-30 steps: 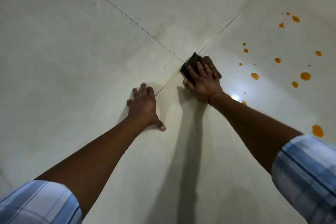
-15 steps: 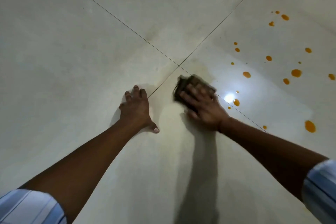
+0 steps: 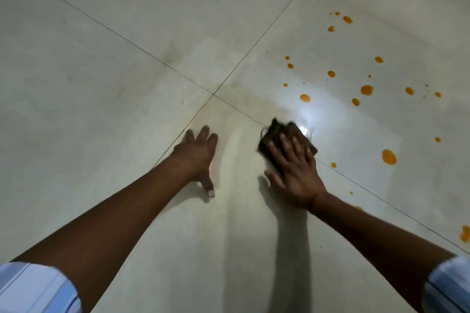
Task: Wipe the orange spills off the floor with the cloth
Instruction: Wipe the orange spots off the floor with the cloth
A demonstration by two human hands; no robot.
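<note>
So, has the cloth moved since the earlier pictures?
Yes. The cloth slid away from the grout-line crossing, toward the person and rightward, under the right hand.

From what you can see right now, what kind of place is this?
Most likely an indoor room with a tiled floor; which room, I cannot tell. Large pale glossy tiles meet at thin dark joints, a light's glare reflects off them, and orange spills dot the floor near the cloth.

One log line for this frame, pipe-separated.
left hand flat on floor | right hand presses cloth | orange spills unwiped, right of cloth | wipe unfinished
</note>
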